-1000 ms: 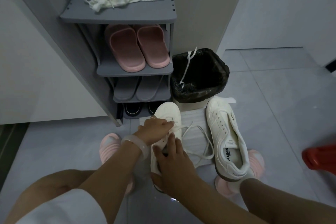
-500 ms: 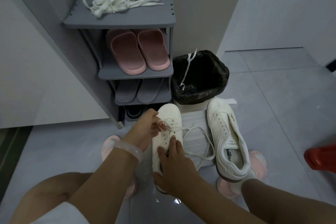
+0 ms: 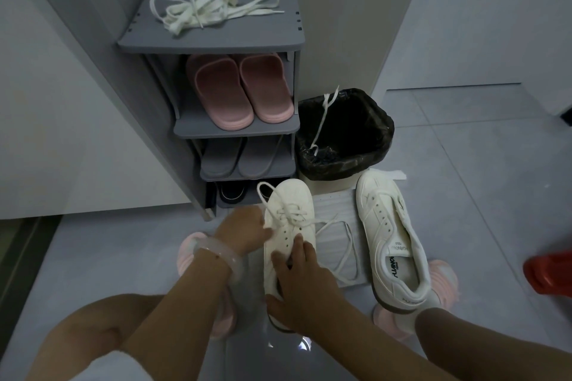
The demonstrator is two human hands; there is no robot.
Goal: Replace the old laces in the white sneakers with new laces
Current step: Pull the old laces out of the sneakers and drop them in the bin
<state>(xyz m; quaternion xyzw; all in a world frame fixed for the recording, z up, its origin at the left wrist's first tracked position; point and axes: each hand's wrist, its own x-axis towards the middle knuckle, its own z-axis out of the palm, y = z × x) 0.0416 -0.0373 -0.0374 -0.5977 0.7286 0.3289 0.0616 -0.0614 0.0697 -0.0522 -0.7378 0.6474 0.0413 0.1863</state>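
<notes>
A grey shoe rack (image 3: 213, 40) stands at the far left against the wall, with a loose heap of white laces (image 3: 213, 6) on its top shelf, pink slippers (image 3: 240, 90) on the shelf below and grey slippers (image 3: 244, 158) under those. Near its foot, the left hand (image 3: 244, 230) pinches a lace (image 3: 280, 210) with curled fingers at the left side of a white sneaker (image 3: 289, 226). This sneaker lies on the floor with its long axis running near to far, toe toward the rack. The right hand (image 3: 301, 284) grips its heel end, fingers spread over the eyelets. A loose lace end trails right over a pale mat (image 3: 335, 204). Farther right, a bin (image 3: 343, 133) with a black liner holds one hanging lace. The second sneaker (image 3: 393, 241) lies parallel, unlaced, toe away. Open floor (image 3: 483, 179) stretches to the right.
</notes>
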